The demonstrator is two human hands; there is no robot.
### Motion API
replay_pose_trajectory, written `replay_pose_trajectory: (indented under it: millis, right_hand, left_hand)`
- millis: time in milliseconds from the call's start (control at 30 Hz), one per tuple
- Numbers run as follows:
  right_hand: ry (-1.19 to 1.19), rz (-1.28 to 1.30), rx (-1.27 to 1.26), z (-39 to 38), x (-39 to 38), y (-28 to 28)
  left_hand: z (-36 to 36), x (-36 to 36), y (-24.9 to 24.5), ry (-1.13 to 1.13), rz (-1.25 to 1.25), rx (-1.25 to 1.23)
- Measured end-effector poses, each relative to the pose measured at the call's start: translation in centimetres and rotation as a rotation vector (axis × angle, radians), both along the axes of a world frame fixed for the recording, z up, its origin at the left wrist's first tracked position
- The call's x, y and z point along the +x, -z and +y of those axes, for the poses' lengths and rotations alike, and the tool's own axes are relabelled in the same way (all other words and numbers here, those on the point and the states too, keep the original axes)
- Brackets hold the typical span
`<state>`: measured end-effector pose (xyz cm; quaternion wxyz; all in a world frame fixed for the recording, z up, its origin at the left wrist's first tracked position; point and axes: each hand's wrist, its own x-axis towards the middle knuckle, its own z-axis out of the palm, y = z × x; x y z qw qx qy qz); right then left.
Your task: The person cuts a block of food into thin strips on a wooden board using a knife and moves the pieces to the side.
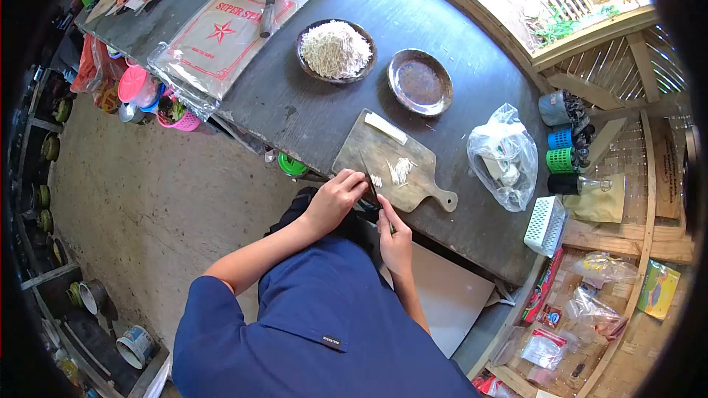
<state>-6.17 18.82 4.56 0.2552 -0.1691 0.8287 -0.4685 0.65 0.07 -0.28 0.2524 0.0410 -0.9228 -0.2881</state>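
My right hand (395,236) is closed round the handle of a knife (369,177), whose blade stands over the near left part of a wooden cutting board (418,149). Beside the blade, my left hand (344,193) is bent with its fingers together at the board's left edge; what is under the fingertips is hidden. Thin white strips (401,170) lie on the board just right of the blade, with a few small pieces by the fingers. A longer white block (386,128) rests near the board's far edge.
Beyond the board are a bowl heaped with white shreds (335,50) and a brown dish (420,82). A plastic bag (504,158) lies to the right. Far left, another knife (268,11) rests on a printed plastic pack (225,29). A white basket (546,225) stands at the right edge.
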Motion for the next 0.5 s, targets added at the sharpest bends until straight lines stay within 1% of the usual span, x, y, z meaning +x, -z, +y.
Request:
replay_pose_trajectory:
  millis: [33, 67, 100, 167, 233, 300, 367, 433, 500]
  right_hand:
    - [0.001, 0.015, -0.033, -0.3, -0.3, 0.0]
    - [0.007, -0.012, 0.046, 0.0, -0.3, -0.6]
    - [0.001, -0.008, 0.043, 0.4, -0.2, -0.2]
    - [-0.031, 0.095, 0.009, 1.4, 0.1, 1.3]
    - [-0.002, 0.095, -0.01, 0.5, 0.0, 0.8]
    - [0.012, -0.067, 0.092, -0.5, -0.4, -0.2]
    - [0.007, -0.066, 0.098, -0.5, -0.4, -0.4]
    - [-0.027, 0.079, -0.02, 0.5, -0.1, 0.7]
    - [-0.032, 0.085, 0.025, 0.8, 0.1, 1.1]
  left_hand:
    - [-0.2, -0.1, 0.0, 0.002, 0.002, 0.01]
    - [-0.2, -0.2, 0.1, 0.008, 0.003, 0.02]
    - [-0.4, -0.3, 0.0, 0.002, 0.007, 0.017]
    - [-0.3, -0.1, 0.0, 0.011, 0.01, 0.018]
    - [-0.3, -0.1, -0.2, 0.003, 0.003, 0.01]
    - [0.1, 0.2, -0.1, 0.001, -0.009, -0.003]
    - [-0.2, -0.1, 0.1, 0.002, -0.004, 0.008]
    - [-0.4, -0.1, 0.0, 0.001, 0.009, 0.015]
    - [-0.3, -0.1, 0.0, 0.007, 0.002, 0.02]
